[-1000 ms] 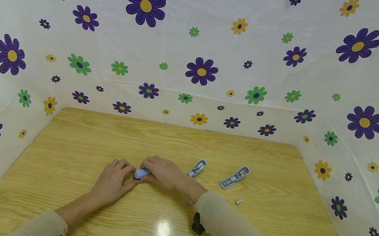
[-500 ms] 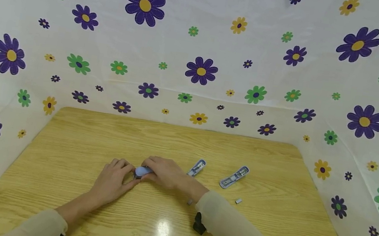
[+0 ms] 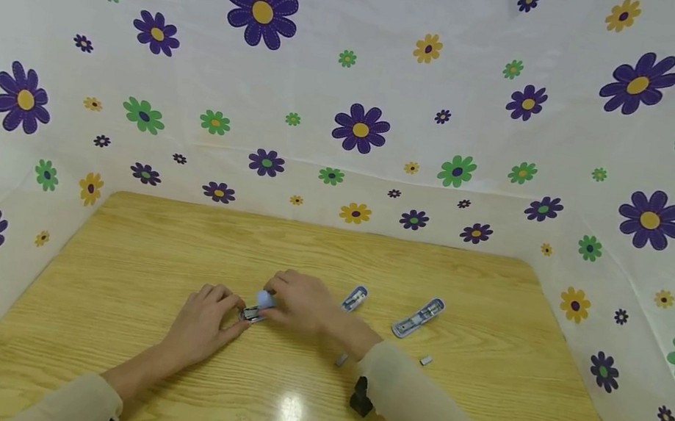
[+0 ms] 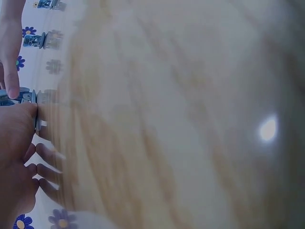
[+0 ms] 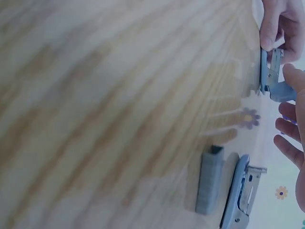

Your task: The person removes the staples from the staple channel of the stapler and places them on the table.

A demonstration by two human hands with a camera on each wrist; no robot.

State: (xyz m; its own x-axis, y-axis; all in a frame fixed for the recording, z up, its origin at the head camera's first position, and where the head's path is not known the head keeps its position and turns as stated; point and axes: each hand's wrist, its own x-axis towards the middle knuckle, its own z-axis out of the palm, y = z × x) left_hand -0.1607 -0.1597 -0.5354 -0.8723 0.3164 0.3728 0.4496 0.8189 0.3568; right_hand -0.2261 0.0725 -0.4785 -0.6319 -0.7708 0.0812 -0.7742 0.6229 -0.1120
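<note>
A small light-blue stapler (image 3: pixel 251 314) lies on the table between both hands, its top lid (image 3: pixel 265 299) swung up and the metal inside showing. At its near left end my left hand (image 3: pixel 206 315) pinches the base between thumb and fingers. My right hand (image 3: pixel 302 301) grips the raised lid at the other end. In the right wrist view the opened stapler (image 5: pixel 264 71) forms a wide angle, base flat on the wood, with the left hand (image 5: pixel 286 24) at the base. Part of the lid is hidden behind the right hand's fingers.
Two more opened blue staplers, one close by the right hand (image 3: pixel 355 298) and another (image 3: pixel 418 318) farther right, lie on the wooden table (image 3: pixel 172 235). Short grey staple strips (image 3: pixel 426 360) (image 3: pixel 341 360) lie nearer the right sleeve. A flower-print sheet (image 3: pixel 305 86) walls the table's far side.
The right hand has moved up and to the right, lifting the stapler's lid from its lowered position. The metal inside now shows. The left hand has stayed at the stapler's left end.
</note>
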